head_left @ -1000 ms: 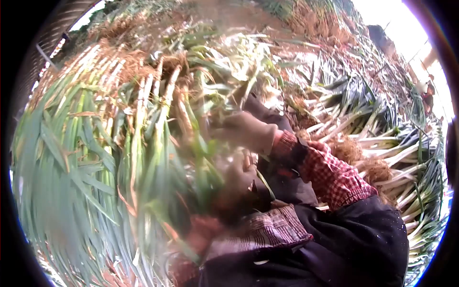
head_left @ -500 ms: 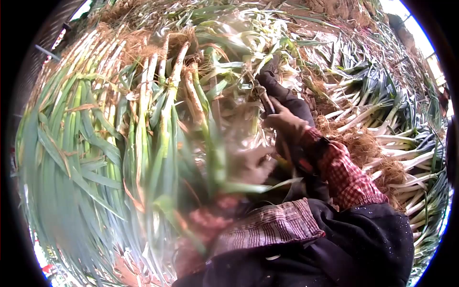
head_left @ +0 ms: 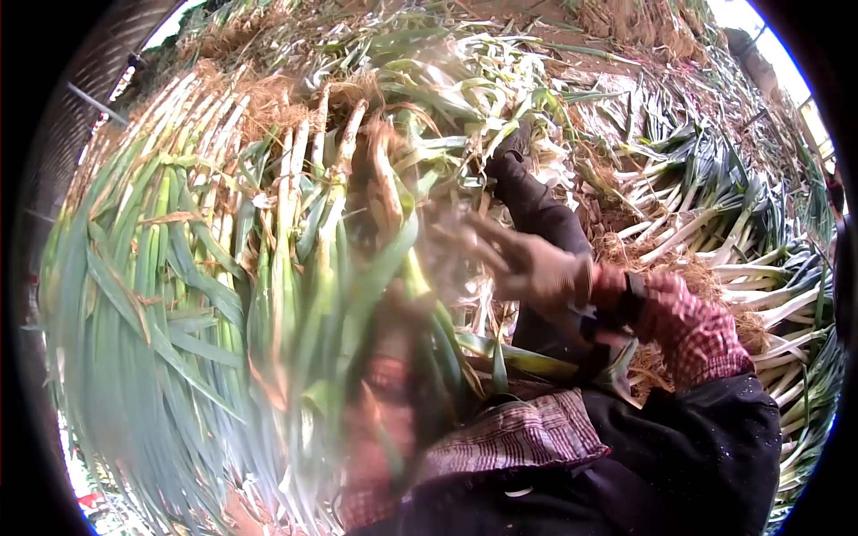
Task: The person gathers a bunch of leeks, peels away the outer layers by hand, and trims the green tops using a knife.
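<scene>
My right hand (head_left: 541,271), in a brownish covering that may be a glove, reaches in from the right over my dark-clothed leg (head_left: 545,214). Its fingers are stretched out and apart, their tips blurred. Something small and pale shows beneath its wrist; I cannot make it out. My left hand (head_left: 404,308) is smeared by motion among green leaves, beside a leek (head_left: 386,192) with a brown, dry-skinned base. Leaves partly cover that hand, so its grip on the leek cannot be seen. A loose leek (head_left: 527,362) with green leaves lies across my lap.
Unpeeled leeks (head_left: 192,214) lie side by side on the left, roots away from me. Cleaned leeks (head_left: 751,268) with white stalks are piled on the right. Leaf scraps (head_left: 465,71) cover the ground ahead. A grey rod (head_left: 98,103) sticks out at upper left.
My left hand has moved left to the brown-based leek. My right hand has drawn back from beside my leg and spread its fingers. The view has shifted slightly.
</scene>
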A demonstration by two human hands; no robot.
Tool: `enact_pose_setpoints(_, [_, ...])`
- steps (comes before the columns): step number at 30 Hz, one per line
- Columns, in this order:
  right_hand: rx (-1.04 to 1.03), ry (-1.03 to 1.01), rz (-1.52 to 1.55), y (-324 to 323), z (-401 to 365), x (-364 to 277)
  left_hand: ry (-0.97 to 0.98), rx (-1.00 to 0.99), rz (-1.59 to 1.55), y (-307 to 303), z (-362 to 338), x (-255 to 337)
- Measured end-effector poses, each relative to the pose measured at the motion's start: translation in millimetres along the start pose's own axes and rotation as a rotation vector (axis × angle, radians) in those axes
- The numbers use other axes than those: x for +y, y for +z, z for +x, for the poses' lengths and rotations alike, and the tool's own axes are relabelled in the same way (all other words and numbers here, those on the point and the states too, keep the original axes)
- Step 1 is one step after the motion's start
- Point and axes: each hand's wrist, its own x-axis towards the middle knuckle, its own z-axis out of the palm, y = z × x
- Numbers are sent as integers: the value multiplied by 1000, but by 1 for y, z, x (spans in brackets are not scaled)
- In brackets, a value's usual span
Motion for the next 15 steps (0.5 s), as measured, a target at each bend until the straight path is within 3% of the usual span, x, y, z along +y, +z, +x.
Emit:
enact_pose_setpoints(1, [-26,-78,-115,6,-10,9,208,198,240,-6,4,11])
enact_pose_setpoints(2, [4,-225,-292,13,-20,18,118,140,284,-8,14,12])
enact_pose_setpoints(3, [52,-56,-146,24,-24,13,31,77,333,-11,23,13])
enact_pose_setpoints(4, [103,60,38,31,-28,13,-235,-188,-2,-41,41,54])
enact_pose_setpoints(6, [58,138,79,37,-35,2,-352,-249,332,-31,74,43])
enact_pose_setpoints(9, [14,29,-88,47,-43,5,-388,-296,355,-9,84,18])
enact_pose_setpoints(12, [44,75,119,49,-23,39,-359,-259,258,9,86,-13])
enact_pose_setpoints(13, [19,119,84,46,-14,40,-320,-167,331,14,83,-16])
enact_pose_setpoints(15, [13,70,31,47,12,60,-390,-219,237,12,84,-23])
